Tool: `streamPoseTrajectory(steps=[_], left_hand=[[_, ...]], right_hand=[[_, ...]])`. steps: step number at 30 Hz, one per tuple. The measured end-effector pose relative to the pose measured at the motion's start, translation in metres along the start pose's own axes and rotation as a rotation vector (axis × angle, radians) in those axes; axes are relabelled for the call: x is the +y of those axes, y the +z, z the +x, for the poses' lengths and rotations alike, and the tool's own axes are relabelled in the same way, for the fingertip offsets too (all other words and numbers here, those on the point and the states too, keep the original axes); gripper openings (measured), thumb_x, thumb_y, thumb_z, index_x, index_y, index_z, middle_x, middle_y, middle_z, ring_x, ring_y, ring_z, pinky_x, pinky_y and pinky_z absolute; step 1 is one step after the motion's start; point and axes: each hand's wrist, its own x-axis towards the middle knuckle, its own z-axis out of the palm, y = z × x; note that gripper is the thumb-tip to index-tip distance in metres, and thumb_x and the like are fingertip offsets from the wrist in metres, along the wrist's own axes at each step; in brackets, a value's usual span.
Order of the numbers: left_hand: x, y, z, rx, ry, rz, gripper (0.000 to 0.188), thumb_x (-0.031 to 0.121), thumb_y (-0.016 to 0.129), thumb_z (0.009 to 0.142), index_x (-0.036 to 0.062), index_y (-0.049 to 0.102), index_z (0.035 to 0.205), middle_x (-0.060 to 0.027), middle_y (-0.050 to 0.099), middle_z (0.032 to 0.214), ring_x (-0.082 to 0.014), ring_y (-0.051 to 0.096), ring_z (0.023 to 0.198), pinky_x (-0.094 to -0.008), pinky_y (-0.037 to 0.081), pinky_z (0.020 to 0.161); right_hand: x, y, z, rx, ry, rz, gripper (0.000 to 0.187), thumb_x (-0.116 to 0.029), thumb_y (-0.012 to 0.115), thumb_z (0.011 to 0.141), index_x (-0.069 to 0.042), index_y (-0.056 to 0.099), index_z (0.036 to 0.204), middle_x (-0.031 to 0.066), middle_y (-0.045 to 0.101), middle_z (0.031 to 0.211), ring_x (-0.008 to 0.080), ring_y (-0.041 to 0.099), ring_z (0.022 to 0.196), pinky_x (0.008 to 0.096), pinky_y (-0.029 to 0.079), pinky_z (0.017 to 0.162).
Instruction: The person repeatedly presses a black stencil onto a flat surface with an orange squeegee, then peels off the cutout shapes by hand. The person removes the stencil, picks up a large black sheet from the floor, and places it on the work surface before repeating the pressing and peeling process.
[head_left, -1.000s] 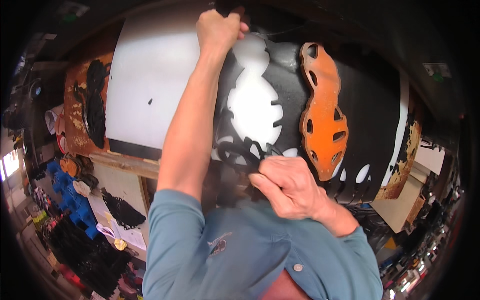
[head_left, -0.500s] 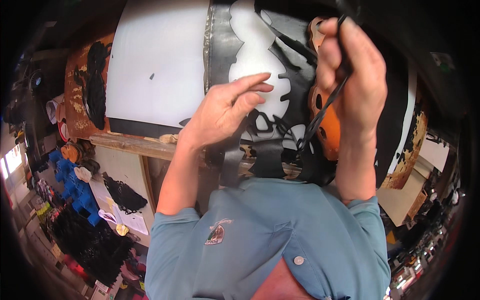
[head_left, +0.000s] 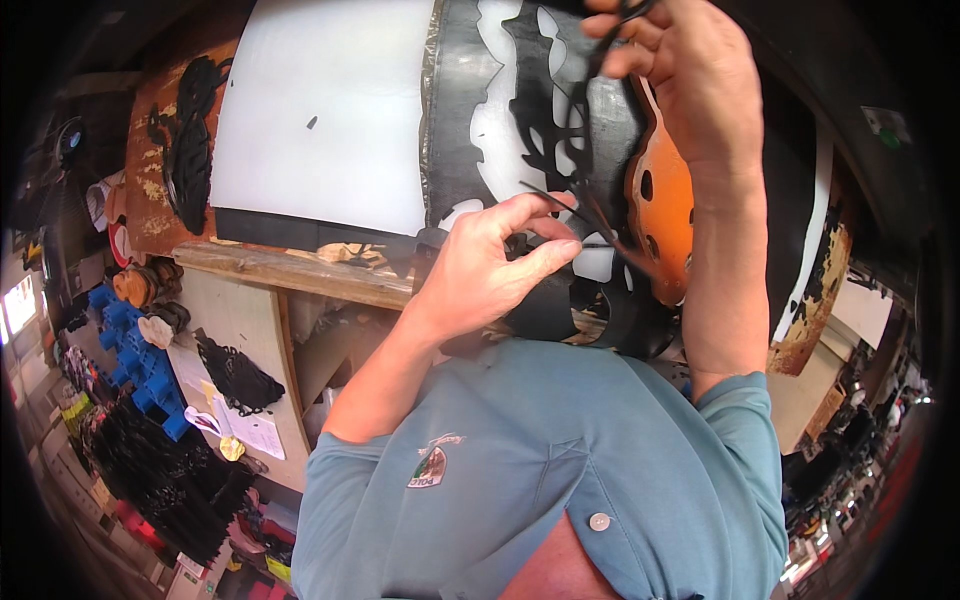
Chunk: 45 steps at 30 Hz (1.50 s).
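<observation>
My right hand (head_left: 700,95) is raised over the far right of the bench, its fingers closed on a black cut-out strap piece (head_left: 578,120). The piece hangs down with thin branching strands, somewhat blurred. Close to the lower strands is my left hand (head_left: 490,265), thumb and fingers apart, with nothing visibly gripped. Beneath both hands lies a black leather-like sheet (head_left: 455,110) with shaped openings, through which a white surface shows. An orange plate-like form with dark oval holes (head_left: 663,200) lies on the sheet, partly hidden by my right forearm.
A large white board (head_left: 320,120) covers the bench's left part, beside a bundle of black strap pieces (head_left: 188,150). A wooden rail (head_left: 290,275) runs along the near edge. Lower left are blue bins (head_left: 140,350) and another black bundle (head_left: 238,375).
My right hand has moved farther away and slightly left, drawing the black strap piece up from the sheet. My left hand has shifted right and nearer to me, its fingers spreading.
</observation>
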Motion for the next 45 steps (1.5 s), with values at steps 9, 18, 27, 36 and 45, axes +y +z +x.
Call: streamPoseTrajectory(steps=[9, 18, 27, 36, 45], left_hand=[[-0.006, 0.0, -0.004, 0.061, -0.097, -0.625, 0.03, 0.022, 0.054, 0.115, 0.0, 0.065, 0.132, -0.0106, 0.077, 0.097, -0.0168, 0.073, 0.089, -0.0306, 0.057, 0.081], [-0.005, -0.006, -0.007, 0.216, -0.026, -0.852, 0.026, 0.023, 0.052, 0.116, 0.001, 0.062, 0.127, -0.0128, 0.074, 0.101, -0.0196, 0.069, 0.092, -0.0377, 0.057, 0.093], [0.042, -0.013, -0.053, 0.408, 0.079, -0.228, 0.027, 0.009, 0.071, 0.106, -0.0052, 0.069, 0.128, -0.013, 0.077, 0.114, -0.0142, 0.074, 0.104, -0.0283, 0.059, 0.088], [0.051, -0.035, -0.06, 0.631, 0.116, -0.146, 0.062, 0.024, 0.067, 0.11, -0.0085, 0.043, 0.157, -0.0234, 0.063, 0.14, -0.0229, 0.073, 0.105, -0.0338, 0.061, 0.092], [0.053, -0.04, -0.082, 0.448, -0.071, -0.478, 0.033, 0.013, 0.06, 0.112, -0.0075, 0.066, 0.137, -0.0098, 0.073, 0.123, -0.0123, 0.068, 0.11, -0.0277, 0.055, 0.098]], right_hand=[[0.035, -0.013, -0.075, 0.069, 0.153, -0.409, 0.065, -0.048, 0.065, 0.105, 0.005, 0.062, 0.142, 0.0185, 0.073, 0.114, 0.0238, 0.071, 0.094, 0.0378, 0.056, 0.086], [0.037, -0.029, -0.132, -0.297, -0.375, -0.748, 0.029, 0.005, 0.08, 0.088, 0.006, 0.076, 0.117, 0.0157, 0.076, 0.1, 0.0264, 0.076, 0.082, 0.0329, 0.059, 0.071], [0.032, -0.001, -0.136, -0.136, -0.064, -0.1, 0.019, 0.006, 0.077, 0.095, 0.01, 0.074, 0.114, 0.0125, 0.075, 0.096, 0.0112, 0.071, 0.075, 0.022, 0.054, 0.056], [0.023, 0.033, -0.116, -0.277, -0.8, -0.623, 0.033, 0.01, 0.086, 0.075, 0.006, 0.076, 0.106, 0.0147, 0.07, 0.088, 0.0249, 0.069, 0.072, 0.032, 0.056, 0.06], [0.026, 0.074, -0.117, -0.539, -0.788, -0.639, 0.041, 0.0, 0.091, 0.072, 0.006, 0.075, 0.11, 0.0188, 0.071, 0.107, 0.0314, 0.072, 0.09, 0.0392, 0.06, 0.077]])
